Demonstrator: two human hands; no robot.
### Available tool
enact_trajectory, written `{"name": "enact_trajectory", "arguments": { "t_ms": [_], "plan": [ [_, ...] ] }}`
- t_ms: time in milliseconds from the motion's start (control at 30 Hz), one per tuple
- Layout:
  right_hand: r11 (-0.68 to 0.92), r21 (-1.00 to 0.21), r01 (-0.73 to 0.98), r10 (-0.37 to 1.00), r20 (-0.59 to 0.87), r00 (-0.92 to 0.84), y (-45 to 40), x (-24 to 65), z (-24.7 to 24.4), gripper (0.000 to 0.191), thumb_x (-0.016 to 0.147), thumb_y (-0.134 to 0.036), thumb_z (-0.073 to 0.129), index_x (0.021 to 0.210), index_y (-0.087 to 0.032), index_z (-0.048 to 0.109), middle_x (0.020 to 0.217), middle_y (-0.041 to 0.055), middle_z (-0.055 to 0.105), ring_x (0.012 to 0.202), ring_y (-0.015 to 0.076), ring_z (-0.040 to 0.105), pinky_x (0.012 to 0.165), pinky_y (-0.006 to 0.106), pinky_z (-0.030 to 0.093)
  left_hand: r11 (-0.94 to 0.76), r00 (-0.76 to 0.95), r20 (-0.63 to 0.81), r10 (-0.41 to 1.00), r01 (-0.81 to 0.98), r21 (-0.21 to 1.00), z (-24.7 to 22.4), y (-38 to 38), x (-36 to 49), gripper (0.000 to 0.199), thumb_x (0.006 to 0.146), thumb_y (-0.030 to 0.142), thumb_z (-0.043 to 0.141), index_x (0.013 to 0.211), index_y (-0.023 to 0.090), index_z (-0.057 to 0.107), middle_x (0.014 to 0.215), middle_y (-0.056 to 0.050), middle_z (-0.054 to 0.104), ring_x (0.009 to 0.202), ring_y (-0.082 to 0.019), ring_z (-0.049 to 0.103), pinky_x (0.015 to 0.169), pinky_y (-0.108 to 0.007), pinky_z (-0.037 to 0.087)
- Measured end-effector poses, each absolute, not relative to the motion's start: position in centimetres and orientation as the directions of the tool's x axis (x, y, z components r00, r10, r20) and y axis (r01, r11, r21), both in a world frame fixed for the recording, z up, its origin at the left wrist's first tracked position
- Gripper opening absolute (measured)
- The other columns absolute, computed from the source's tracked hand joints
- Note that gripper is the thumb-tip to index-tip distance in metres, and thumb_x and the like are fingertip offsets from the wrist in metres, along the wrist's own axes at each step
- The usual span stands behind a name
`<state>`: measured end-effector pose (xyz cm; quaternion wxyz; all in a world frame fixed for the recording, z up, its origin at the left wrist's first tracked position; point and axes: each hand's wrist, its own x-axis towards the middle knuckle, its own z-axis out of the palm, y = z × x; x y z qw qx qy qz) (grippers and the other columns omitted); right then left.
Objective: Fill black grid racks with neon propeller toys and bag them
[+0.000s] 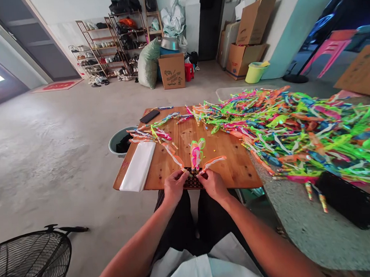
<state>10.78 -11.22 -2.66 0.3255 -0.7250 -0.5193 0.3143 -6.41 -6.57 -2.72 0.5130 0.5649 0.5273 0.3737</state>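
Observation:
At the table's near edge, my left hand (pixel 175 187) is closed in a pinch on the end of an orange-and-white candy toy (pixel 174 157), which points up and away. My right hand (pixel 213 185) pinches a second orange-and-white candy toy (pixel 215 161) that leans out to the right. Between the hands sits a small black tray (pixel 193 182) with a pattern of holes. Pink and green candy toys (pixel 197 152) stand upright at its far side. My fingertips touch or hover over the tray; which of these, I cannot tell.
A wooden board (pixel 231 169) carries a stack of white plastic bags (pixel 139 167), a phone (pixel 149 116) and loose candy toys (pixel 146 135). On the right lies a large heap of bright candy toys (pixel 298 126) beside black trays (pixel 347 199). A fan (pixel 32 263) stands lower left.

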Motion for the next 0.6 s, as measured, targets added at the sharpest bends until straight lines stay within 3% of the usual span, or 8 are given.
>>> {"name": "enact_trajectory", "arguments": {
  "t_ms": [100, 267, 600],
  "plan": [
    [-0.218, -0.705, 0.675, 0.965, -0.054, 0.256, -11.1, 10.5, -3.1, 0.012, 0.094, -0.029, 0.063, 0.095, -0.018, 0.069, 0.087, 0.0061, 0.077, 0.084, 0.0207, 0.073, 0.074, 0.027, 0.049, -0.068, 0.223, -0.019, 0.975, 0.379, 0.923, -3.2, -6.1, -6.2, 0.028, 0.087, 0.044, 0.069, 0.097, 0.02, 0.08, 0.081, -0.001, 0.076, 0.072, -0.015, 0.065, 0.063, -0.023, 0.046],
    [-0.19, -0.615, 0.766, 0.973, -0.011, 0.232, -11.1, 10.4, -3.5, 0.016, 0.096, -0.029, 0.061, 0.103, -0.018, 0.068, 0.092, 0.0076, 0.077, 0.086, 0.0208, 0.073, 0.074, 0.026, 0.047, -0.264, 0.332, 0.099, 0.938, 0.502, 0.824, -3.8, -5.3, -6.1, 0.023, 0.091, 0.039, 0.068, 0.101, 0.024, 0.081, 0.09, -0.003, 0.079, 0.08, -0.018, 0.07, 0.074, -0.026, 0.05],
    [-0.165, -0.692, 0.703, 0.982, -0.052, 0.179, -10.7, 11.0, -3.3, 0.013, 0.095, -0.028, 0.061, 0.1, -0.019, 0.069, 0.09, 0.0062, 0.078, 0.082, 0.0186, 0.073, 0.072, 0.024, 0.046, -0.333, 0.414, 0.122, 0.902, 0.487, 0.808, -4.2, -5.0, -6.2, 0.021, 0.094, 0.039, 0.067, 0.104, 0.025, 0.079, 0.097, -0.002, 0.08, 0.086, -0.018, 0.073, 0.077, -0.026, 0.051]
  ]
}}
